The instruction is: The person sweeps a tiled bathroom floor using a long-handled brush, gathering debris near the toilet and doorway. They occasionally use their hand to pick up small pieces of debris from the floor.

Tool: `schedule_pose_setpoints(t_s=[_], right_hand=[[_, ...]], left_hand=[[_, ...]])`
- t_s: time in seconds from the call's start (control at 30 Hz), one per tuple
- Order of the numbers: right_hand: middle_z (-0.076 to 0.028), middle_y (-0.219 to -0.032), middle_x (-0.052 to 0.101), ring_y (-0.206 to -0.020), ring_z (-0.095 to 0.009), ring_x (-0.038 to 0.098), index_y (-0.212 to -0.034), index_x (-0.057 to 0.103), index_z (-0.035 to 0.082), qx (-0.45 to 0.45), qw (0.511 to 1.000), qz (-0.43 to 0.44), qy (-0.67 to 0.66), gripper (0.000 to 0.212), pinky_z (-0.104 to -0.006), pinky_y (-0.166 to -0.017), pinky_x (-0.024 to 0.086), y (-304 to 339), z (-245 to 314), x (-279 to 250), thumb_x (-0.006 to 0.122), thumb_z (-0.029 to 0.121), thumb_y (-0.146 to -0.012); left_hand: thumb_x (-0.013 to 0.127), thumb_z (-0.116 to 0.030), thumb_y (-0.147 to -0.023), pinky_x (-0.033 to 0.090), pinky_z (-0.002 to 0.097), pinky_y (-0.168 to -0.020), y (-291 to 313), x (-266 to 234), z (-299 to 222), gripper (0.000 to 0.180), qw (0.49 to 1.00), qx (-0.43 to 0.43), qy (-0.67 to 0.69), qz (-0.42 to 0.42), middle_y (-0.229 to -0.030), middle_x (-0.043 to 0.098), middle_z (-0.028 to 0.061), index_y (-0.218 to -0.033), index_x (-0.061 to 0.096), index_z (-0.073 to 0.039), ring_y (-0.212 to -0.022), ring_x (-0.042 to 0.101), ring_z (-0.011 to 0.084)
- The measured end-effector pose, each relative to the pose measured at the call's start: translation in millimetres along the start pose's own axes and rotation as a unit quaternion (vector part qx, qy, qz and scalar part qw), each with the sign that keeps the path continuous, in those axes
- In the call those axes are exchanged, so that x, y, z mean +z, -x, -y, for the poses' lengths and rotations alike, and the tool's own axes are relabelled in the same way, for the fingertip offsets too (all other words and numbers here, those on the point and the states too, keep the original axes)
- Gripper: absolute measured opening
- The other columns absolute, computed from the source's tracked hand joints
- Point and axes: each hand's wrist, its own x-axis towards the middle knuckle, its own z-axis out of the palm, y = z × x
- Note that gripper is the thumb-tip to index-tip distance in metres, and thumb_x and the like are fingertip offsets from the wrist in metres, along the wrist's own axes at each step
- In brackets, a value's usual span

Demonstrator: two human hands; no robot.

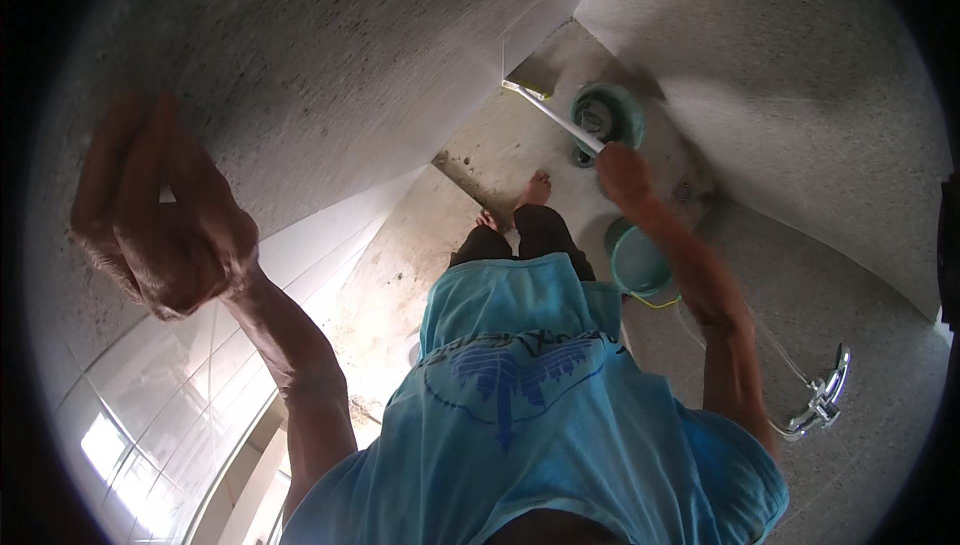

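My right hand (625,177) is closed around the white handle of a long-handled scrub brush (560,123). The brush slants up and to the left, and its head, with a yellow-green edge, is low at the foot of the left wall. My left hand (165,215) is raised beside the grey speckled wall (330,75), empty as far as I can see. Its fingers are stretched and partly apart, blurred at the tips; I cannot tell if they touch the wall. Near my right hand stands a green bucket (632,117) with something unclear inside.
A second teal bucket (642,263) with a yellow-green handle stands below my right forearm. A chrome tap (825,400) sticks out from the right wall. My bare feet (535,190) are on the stained floor (385,265). Glossy white tiles (190,385) line the lower left.
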Motion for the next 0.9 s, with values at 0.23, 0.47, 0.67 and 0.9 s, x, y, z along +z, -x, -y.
schedule_pose_setpoints(t_s=[0.23, 0.47, 0.67, 0.9], right_hand=[[-0.007, -0.081, 0.065, -0.074, -0.025, 0.069, -0.104, 0.068, 0.008, -0.089, 0.995, 0.046, -0.010, 0.020, -0.0384, -0.060, 0.056, 43, 57, 11, 0.059, 0.013, -0.086], [-0.006, -0.077, 0.063, -0.075, -0.024, 0.069, -0.101, 0.065, 0.015, -0.063, 0.996, 0.043, -0.037, 0.016, -0.0354, -0.062, 0.056, 94, 36, -41, 0.058, 0.015, -0.087], [-0.007, -0.079, 0.065, -0.075, -0.026, 0.069, -0.101, 0.064, 0.011, 0.039, 0.997, 0.064, 0.031, 0.016, -0.0373, -0.064, 0.056, 113, 27, -54, 0.057, 0.012, -0.086], [-0.015, -0.085, 0.067, -0.081, -0.034, 0.067, -0.092, 0.063, 0.008, -0.027, 0.989, 0.105, -0.103, 0.012, -0.0447, -0.073, 0.055, 118, 66, 1, 0.054, 0.012, -0.087]], left_hand=[[0.069, -0.007, -0.078, 0.051, 0.0295, -0.063, 70, -31, -73, 0.019, 0.936, -0.234, 0.217, 0.147, -0.101, 0.067, 0.0068, -0.097, 0.070, -0.006, -0.087, 0.065, 0.0198], [0.069, -0.006, -0.081, 0.051, 0.0420, -0.081, 212, -86, -157, 0.018, 0.731, -0.388, 0.321, 0.462, -0.097, 0.066, 0.0157, -0.098, 0.066, -0.002, -0.090, 0.064, 0.0335], [0.066, -0.022, -0.086, 0.051, 0.0429, -0.079, 363, -158, -208, 0.025, 0.487, -0.510, 0.299, 0.643, -0.096, 0.068, 0.0170, -0.103, 0.065, -0.005, -0.091, 0.065, 0.0359], [0.061, -0.026, -0.087, 0.052, 0.0399, -0.071, 471, -224, -231, 0.027, 0.418, -0.664, 0.285, 0.551, -0.086, 0.070, 0.0179, -0.101, 0.067, -0.004, -0.078, 0.067, 0.0303]])
